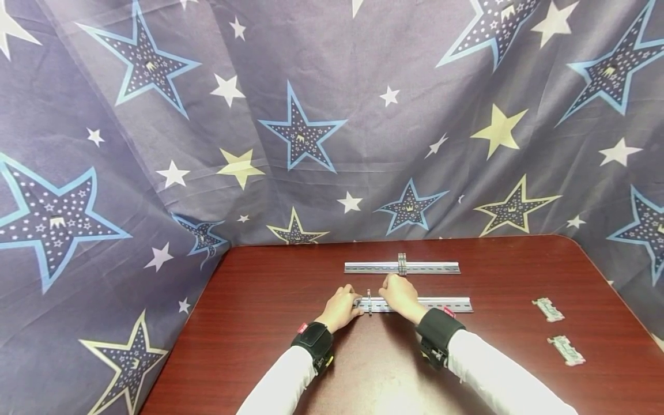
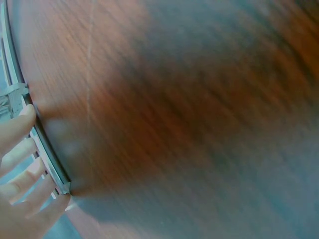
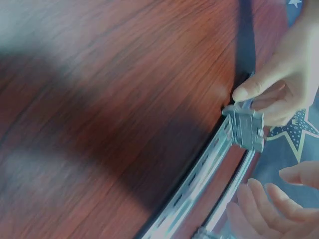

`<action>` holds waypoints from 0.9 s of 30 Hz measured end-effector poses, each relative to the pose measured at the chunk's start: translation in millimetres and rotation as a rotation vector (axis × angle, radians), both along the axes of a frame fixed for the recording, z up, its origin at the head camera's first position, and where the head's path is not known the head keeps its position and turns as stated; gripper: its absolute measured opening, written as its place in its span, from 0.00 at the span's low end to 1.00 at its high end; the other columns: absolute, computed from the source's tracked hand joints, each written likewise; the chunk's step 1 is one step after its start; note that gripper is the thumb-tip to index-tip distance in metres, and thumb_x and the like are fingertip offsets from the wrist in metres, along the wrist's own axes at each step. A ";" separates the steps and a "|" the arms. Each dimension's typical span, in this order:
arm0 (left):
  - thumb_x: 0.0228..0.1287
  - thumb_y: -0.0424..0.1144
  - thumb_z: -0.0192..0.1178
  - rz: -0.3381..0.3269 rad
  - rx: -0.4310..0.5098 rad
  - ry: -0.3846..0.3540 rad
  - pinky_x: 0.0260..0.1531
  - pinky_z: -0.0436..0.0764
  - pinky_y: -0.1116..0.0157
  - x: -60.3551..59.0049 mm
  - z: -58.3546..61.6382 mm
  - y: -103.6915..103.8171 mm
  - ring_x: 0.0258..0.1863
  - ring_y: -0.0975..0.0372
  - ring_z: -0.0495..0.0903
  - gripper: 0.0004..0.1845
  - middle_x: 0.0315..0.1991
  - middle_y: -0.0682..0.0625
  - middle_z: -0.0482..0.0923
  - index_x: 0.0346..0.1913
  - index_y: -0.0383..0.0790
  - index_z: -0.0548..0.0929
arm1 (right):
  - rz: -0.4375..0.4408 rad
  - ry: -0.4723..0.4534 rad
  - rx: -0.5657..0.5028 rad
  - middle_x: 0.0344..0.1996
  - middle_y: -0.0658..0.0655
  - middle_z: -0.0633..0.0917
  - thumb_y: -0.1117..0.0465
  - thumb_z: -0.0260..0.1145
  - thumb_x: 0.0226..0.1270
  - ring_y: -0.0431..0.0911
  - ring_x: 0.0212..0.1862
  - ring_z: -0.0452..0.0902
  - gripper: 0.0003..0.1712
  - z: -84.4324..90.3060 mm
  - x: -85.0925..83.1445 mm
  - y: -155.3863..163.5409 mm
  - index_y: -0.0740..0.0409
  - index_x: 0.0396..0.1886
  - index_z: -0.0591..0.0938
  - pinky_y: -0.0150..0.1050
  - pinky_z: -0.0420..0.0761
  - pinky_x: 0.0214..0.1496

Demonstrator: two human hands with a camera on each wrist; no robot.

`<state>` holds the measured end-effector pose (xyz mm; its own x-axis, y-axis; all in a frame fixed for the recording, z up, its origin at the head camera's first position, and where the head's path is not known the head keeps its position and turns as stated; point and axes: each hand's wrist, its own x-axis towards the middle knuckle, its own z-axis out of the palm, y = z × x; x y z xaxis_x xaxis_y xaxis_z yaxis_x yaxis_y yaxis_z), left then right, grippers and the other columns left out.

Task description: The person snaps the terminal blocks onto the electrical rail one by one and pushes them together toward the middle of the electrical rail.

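Observation:
A slotted metal DIN rail (image 1: 447,305) lies crosswise on the table in front of me. My left hand (image 1: 339,308) grips its left end, thumb on the near edge and fingers at the far side. Just right of that thumb, a thin grey terminal block (image 3: 245,128) stands upright across the rail. Above the rail, right of the block, hovers my right hand (image 1: 402,295). In the right wrist view its fingers (image 3: 256,206) are loosely bent, apart from the thumb, with nothing between them.
Behind lies a second DIN rail (image 1: 433,267) carrying a few terminal blocks (image 1: 402,264) side by side. Two loose terminal blocks, one farther (image 1: 548,309) and one nearer (image 1: 566,350), lie flat at the table's right. A star-patterned curtain (image 1: 311,190) hangs beyond the table's back edge.

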<state>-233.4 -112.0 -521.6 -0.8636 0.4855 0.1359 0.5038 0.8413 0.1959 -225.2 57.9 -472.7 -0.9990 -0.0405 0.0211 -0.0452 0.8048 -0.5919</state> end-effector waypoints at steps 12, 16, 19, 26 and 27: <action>0.47 0.41 0.65 0.012 -0.001 -0.019 0.29 0.73 0.65 -0.4 -0.7 0.6 0.34 0.59 0.70 0.15 0.31 0.51 0.70 0.40 0.40 0.83 | -0.030 0.002 0.026 0.26 0.57 0.81 0.61 0.57 0.48 0.50 0.28 0.75 0.07 1.1 2.6 66.8 0.59 0.27 0.77 0.44 0.72 0.26; 0.46 0.41 0.65 0.013 0.005 -0.017 0.29 0.73 0.65 -0.3 -1.0 0.1 0.34 0.59 0.70 0.16 0.31 0.50 0.70 0.40 0.40 0.83 | -0.058 0.003 0.047 0.27 0.60 0.81 0.61 0.56 0.47 0.52 0.28 0.75 0.08 -0.8 3.6 95.9 0.61 0.27 0.77 0.46 0.72 0.26; 0.46 0.41 0.65 0.014 0.006 -0.017 0.29 0.73 0.65 -0.2 -1.3 -0.1 0.34 0.59 0.70 0.15 0.31 0.51 0.70 0.40 0.40 0.83 | -0.077 0.003 0.065 0.27 0.61 0.81 0.61 0.56 0.48 0.53 0.28 0.76 0.09 -0.8 5.0 116.9 0.62 0.28 0.76 0.47 0.71 0.26; 0.46 0.42 0.65 0.005 -0.001 -0.007 0.28 0.73 0.65 -0.4 -1.3 -0.1 0.33 0.58 0.70 0.16 0.32 0.50 0.70 0.40 0.40 0.83 | -0.128 0.021 0.121 0.30 0.67 0.80 0.62 0.55 0.50 0.60 0.32 0.75 0.12 1.7 9.9 164.6 0.67 0.30 0.76 0.51 0.72 0.27; 0.46 0.42 0.65 0.003 -0.002 -0.005 0.28 0.73 0.65 -0.3 -1.3 -0.1 0.33 0.58 0.70 0.16 0.32 0.50 0.70 0.40 0.40 0.83 | -0.139 0.022 0.130 0.30 0.67 0.79 0.62 0.56 0.50 0.61 0.32 0.75 0.12 1.8 11.0 171.3 0.68 0.31 0.75 0.52 0.72 0.27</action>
<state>-233.7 -112.1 -522.9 -0.8658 0.4829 0.1308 0.5001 0.8433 0.1968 -214.2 229.2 -470.8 -0.9945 0.0939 0.0470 0.0597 0.8739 -0.4824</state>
